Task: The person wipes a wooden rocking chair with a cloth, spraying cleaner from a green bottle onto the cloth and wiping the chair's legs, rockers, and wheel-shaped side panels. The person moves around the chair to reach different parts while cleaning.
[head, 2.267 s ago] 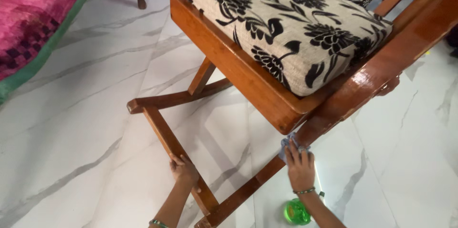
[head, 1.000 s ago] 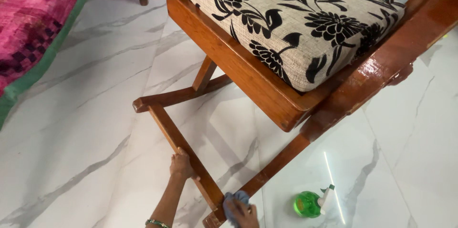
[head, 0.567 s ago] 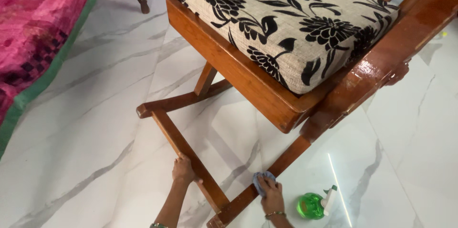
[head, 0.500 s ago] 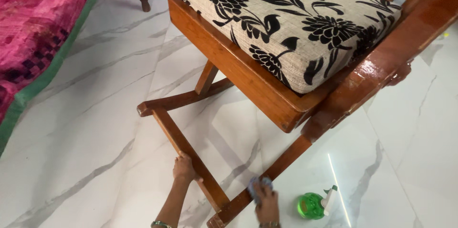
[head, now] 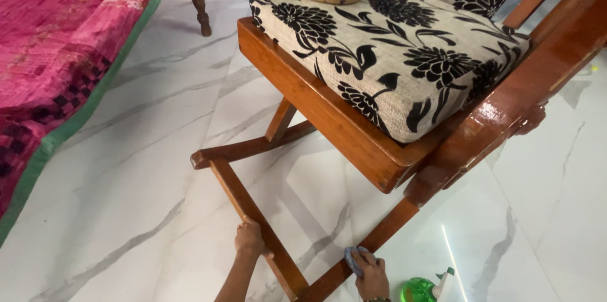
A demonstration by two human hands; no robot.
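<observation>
Now the right hand point(head: 372, 275) presses a small blue cloth point(head: 351, 258) under its fingers onto the lower side rail point(head: 379, 234) of the wooden chair point(head: 354, 128), a little higher up than half a second ago. Meanwhile the left hand point(head: 250, 239) still grips the front crossbar point(head: 237, 191). A green spray bottle point(head: 422, 289) stands beside the cloth hand on the floor point(head: 126, 169).

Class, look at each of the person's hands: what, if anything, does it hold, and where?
The right hand presses a small blue cloth, bunched under its fingers, against the wooden chair's lower side rail. The left hand grips the front crossbar near its middle.
</observation>
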